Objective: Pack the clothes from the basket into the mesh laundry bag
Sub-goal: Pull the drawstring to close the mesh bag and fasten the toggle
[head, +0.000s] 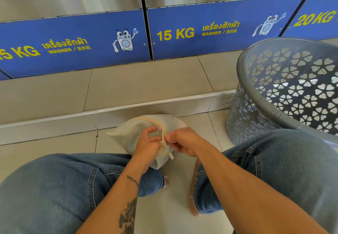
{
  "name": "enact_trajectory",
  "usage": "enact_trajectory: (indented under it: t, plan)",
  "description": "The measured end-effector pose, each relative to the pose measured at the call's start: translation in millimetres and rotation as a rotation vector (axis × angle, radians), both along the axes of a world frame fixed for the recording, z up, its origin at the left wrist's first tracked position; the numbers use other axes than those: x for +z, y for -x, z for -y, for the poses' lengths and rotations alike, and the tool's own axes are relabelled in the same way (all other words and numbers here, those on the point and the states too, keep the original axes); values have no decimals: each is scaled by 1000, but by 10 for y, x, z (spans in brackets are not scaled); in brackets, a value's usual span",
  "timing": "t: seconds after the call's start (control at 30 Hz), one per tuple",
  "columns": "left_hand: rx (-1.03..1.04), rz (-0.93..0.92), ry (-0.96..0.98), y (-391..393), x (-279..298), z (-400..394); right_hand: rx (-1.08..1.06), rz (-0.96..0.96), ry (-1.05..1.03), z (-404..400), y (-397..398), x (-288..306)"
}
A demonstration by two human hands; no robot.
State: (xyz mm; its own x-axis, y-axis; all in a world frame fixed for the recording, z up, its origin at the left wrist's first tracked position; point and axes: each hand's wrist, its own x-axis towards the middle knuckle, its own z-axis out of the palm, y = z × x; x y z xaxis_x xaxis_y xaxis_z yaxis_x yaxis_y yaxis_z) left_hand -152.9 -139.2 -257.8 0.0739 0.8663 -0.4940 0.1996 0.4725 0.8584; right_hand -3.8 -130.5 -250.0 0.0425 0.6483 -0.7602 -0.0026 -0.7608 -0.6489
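Observation:
A cream mesh laundry bag point(135, 126) bulges with clothes and rests on the tiled floor between my knees. My left hand point(148, 144) grips the mesh beside the zipper. My right hand point(182, 140) pinches the zipper pull at the bag's near end. A white tag hangs below the zipper. The grey plastic basket point(259, 94) with flower-shaped cutouts stands to the right, apart from the bag; the part of its inside that I can see holds no clothes.
Steel washers with blue "15 KG" panels point(182, 32) line the far side above a raised tiled step point(146, 85). My legs in blue jeans point(54, 188) flank the bag on both sides.

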Motion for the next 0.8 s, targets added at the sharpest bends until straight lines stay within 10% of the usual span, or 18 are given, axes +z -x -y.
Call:
enact_trajectory:
  t: [0.8]
  plan:
    - [92,-154,185,-170,22,-261,361,548,-652,289,67,-118]
